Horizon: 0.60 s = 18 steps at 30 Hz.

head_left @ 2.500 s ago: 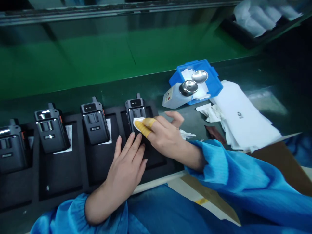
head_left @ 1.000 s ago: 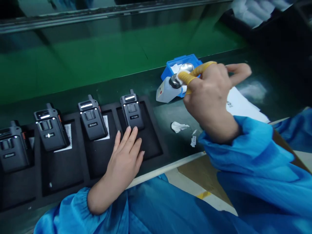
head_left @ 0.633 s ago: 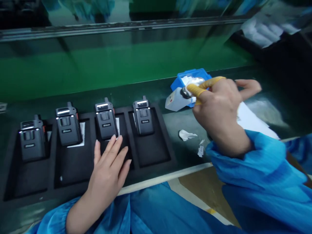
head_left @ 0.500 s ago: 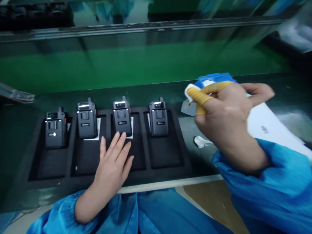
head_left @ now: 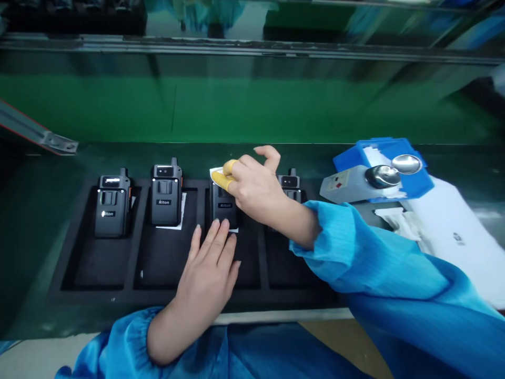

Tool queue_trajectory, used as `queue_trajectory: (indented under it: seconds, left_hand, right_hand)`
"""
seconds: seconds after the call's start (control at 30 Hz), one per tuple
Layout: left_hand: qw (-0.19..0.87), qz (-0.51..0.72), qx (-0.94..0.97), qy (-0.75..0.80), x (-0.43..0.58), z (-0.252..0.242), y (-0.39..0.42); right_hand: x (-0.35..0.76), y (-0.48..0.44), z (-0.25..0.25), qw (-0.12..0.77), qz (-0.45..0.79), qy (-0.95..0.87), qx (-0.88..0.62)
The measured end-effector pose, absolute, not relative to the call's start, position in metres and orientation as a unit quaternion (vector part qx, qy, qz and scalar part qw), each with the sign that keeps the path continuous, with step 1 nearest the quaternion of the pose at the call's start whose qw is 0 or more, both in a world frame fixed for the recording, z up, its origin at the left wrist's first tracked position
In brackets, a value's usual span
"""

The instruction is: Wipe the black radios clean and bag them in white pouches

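Several black handheld radios stand in the pockets of a black foam tray point(head_left: 98, 273). My right hand point(head_left: 252, 187), with yellow finger cots on two fingers, pinches a small white wipe point(head_left: 216, 173) against the top of the third radio point(head_left: 224, 208). My left hand point(head_left: 207, 271) lies flat and open on the tray just below that radio, fingertips touching its lower edge. My right forearm partly hides the fourth radio point(head_left: 290, 184). The two radios point(head_left: 165, 195) to the left stand untouched.
A white liquid dispenser with a metal pump top point(head_left: 355, 181) lies against a blue tray point(head_left: 389, 158) of white wipes at the right. White paper sheets point(head_left: 457, 237) and a crumpled wipe point(head_left: 394, 218) lie beside it. A green conveyor belt point(head_left: 236, 110) runs behind.
My right hand left the dispenser at the right and came over to the third radio with the wipe. My left hand shifted from the fourth radio's pocket to the third. The view panned.
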<state>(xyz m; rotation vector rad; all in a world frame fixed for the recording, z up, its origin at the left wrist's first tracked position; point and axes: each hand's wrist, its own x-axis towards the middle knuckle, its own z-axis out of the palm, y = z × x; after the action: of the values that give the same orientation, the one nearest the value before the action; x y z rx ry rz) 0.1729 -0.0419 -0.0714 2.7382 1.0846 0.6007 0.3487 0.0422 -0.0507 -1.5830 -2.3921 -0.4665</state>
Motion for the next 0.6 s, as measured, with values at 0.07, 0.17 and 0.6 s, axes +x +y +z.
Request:
queue_trajectory:
  seconds: [0.07, 0.17, 0.6]
  left_hand:
    - [0.071, 0.2, 0.908, 0.361, 0.173, -0.071, -0.042]
    - [0.075, 0.201, 0.908, 0.36, 0.174, -0.071, -0.042]
    - [0.071, 0.197, 0.911, 0.355, 0.175, -0.07, -0.04]
  right_hand:
    - [0.356, 0.039, -0.051, 0.12, -0.158, -0.826, -0.528]
    - [0.365, 0.038, -0.054, 0.136, -0.168, -0.817, -0.534]
    - [0.365, 0.043, -0.052, 0.133, -0.153, -0.809, -0.551]
